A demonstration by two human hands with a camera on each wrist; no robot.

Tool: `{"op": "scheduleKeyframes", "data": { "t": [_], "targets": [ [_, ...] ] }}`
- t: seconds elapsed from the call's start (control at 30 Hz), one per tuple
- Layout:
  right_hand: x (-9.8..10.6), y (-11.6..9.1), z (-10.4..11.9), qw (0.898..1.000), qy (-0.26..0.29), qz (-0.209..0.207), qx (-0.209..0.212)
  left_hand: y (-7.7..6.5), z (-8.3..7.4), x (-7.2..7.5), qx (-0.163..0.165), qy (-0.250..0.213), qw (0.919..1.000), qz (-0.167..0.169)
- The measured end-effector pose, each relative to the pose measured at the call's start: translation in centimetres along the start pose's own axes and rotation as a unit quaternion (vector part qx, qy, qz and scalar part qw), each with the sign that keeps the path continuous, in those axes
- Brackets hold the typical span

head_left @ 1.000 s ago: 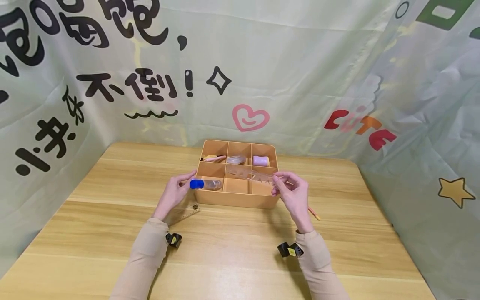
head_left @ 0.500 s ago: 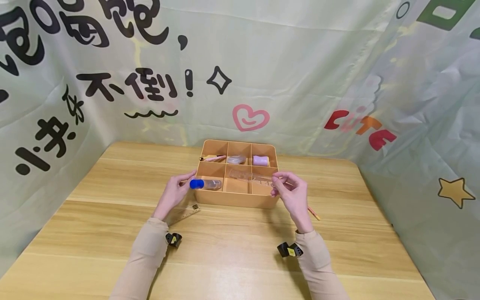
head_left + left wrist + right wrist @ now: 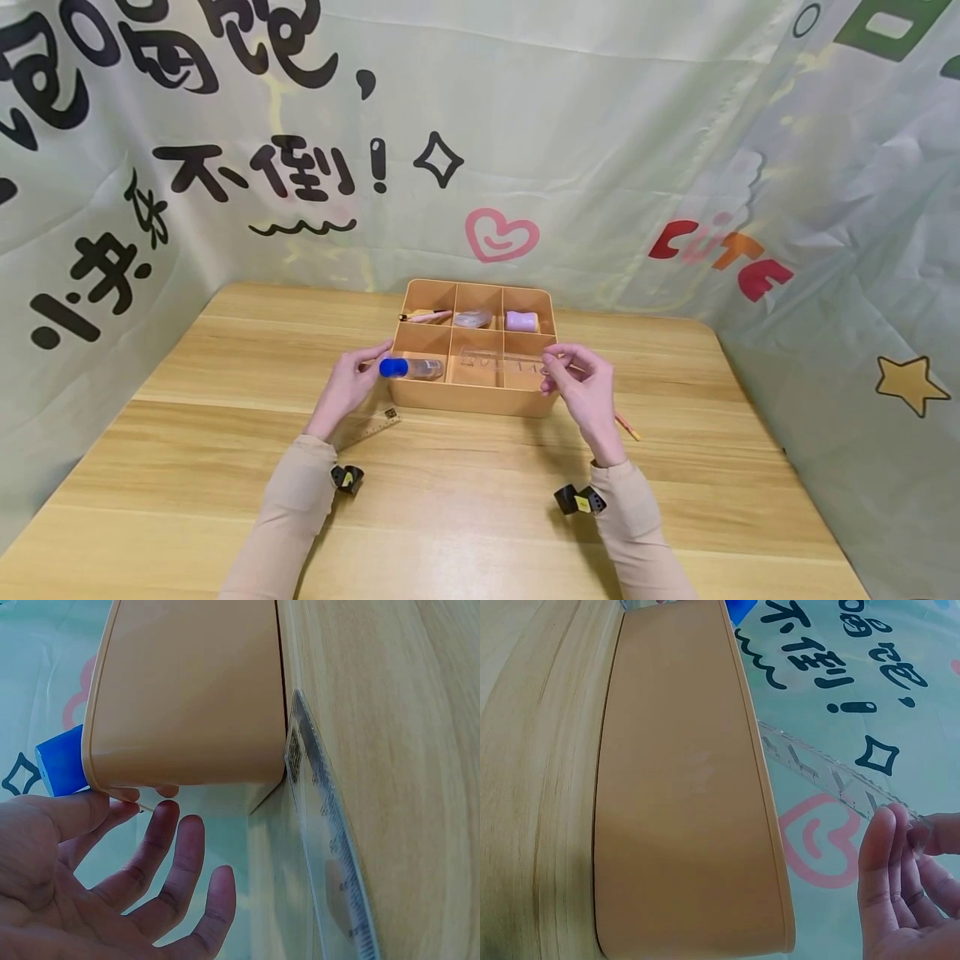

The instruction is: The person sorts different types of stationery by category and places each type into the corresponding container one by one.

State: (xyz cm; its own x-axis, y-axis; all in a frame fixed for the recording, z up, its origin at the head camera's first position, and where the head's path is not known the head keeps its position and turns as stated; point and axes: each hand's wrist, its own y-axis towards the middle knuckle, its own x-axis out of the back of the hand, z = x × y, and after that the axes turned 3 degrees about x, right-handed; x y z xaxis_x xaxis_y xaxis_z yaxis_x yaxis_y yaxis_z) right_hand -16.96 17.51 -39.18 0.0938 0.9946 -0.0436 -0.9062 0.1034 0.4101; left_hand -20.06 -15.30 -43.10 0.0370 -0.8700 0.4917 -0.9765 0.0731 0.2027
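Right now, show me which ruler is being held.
The ruler pinched by the right hand, reaching over the box. The other ruler lies on the table, near the box's front left corner.

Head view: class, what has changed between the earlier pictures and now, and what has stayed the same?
The clear ruler pinched in the right hand has shifted: its free end now sits lower in the picture, closer to the front of the orange box. Nothing was newly taken hold of or let go. The orange box, the left hand at its left side and the blue-capped tube stayed put.
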Motion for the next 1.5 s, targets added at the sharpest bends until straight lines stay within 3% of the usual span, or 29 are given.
{"op": "scheduleKeyframes", "data": {
  "t": [1.5],
  "targets": [
    [0.03,-0.02,-0.43,0.999,-0.021,0.038,-0.019,0.15,0.22,-0.09,-0.001,0.001,1.0,-0.001]
  ]
}}
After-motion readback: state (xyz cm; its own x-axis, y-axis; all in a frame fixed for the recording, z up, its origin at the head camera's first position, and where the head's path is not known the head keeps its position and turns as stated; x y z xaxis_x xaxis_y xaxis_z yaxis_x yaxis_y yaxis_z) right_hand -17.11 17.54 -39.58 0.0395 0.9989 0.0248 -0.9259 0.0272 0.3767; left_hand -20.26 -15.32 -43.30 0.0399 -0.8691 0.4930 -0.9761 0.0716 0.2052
